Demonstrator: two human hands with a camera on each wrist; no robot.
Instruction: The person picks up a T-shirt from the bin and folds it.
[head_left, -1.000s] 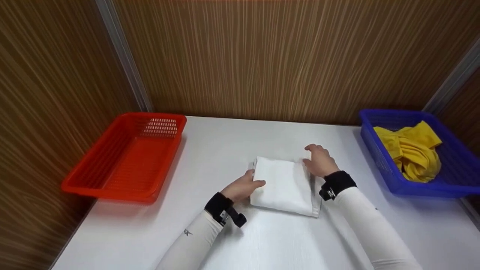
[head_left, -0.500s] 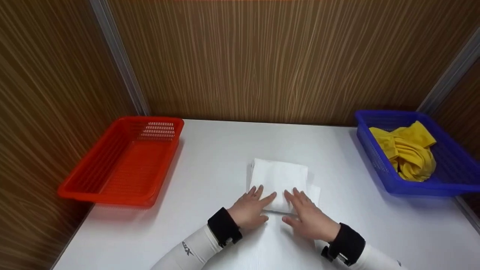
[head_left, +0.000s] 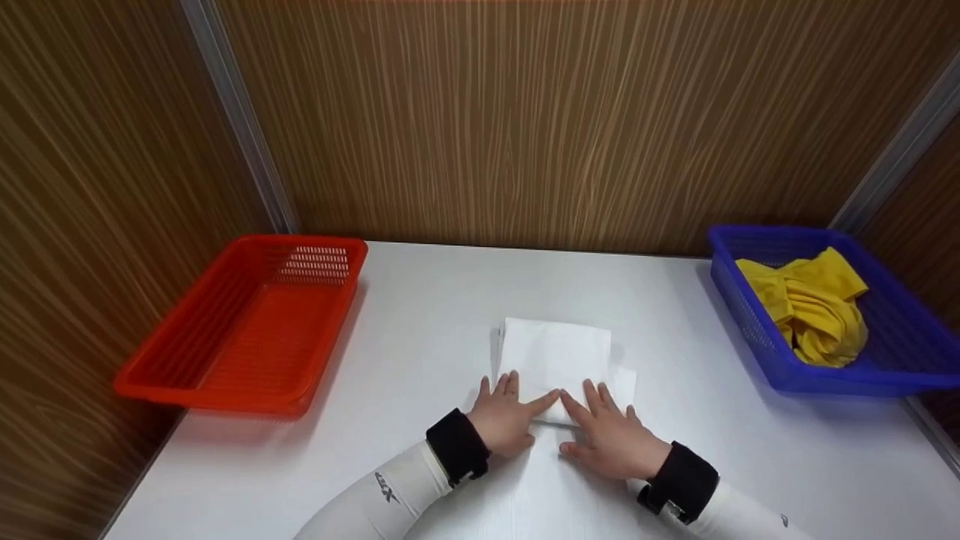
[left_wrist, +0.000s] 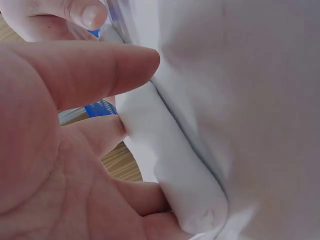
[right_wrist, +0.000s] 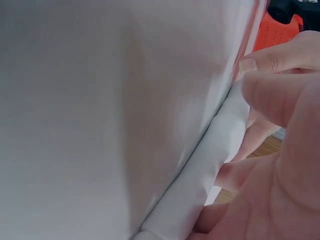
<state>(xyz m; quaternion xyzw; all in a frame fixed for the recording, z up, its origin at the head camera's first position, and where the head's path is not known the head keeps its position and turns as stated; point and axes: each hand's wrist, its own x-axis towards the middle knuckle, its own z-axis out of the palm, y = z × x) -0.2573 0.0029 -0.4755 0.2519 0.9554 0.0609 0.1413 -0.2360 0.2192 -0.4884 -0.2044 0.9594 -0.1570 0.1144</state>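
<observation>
A folded white cloth (head_left: pixel 555 352) lies on the white table, with one layer sticking out at its lower right. On its near left part rests my left hand (head_left: pixel 504 421), fingers spread and straight. My right hand (head_left: pixel 616 441) lies on the near right part in the same way, its index fingertip close to the left one. Seen from the left wrist, the fingers touch the rounded folded edge of the cloth (left_wrist: pixel 170 150) while the thumb stays off it. In the right wrist view the fingers press against the same rolled-looking edge (right_wrist: pixel 200 175).
A red plastic basket (head_left: pixel 300 401) with nothing visible inside stands at the left. At the right is a blue basket (head_left: pixel 825 380) that holds a crumpled yellow cloth (head_left: pixel 821 315). Wood-grain panels (head_left: pixel 495 120) rise behind the white table (head_left: pixel 435 315) and on both sides.
Both hands have come from the cloth's left and right sides to its near edge and lie flat there. Over the last half second they moved slightly closer together.
</observation>
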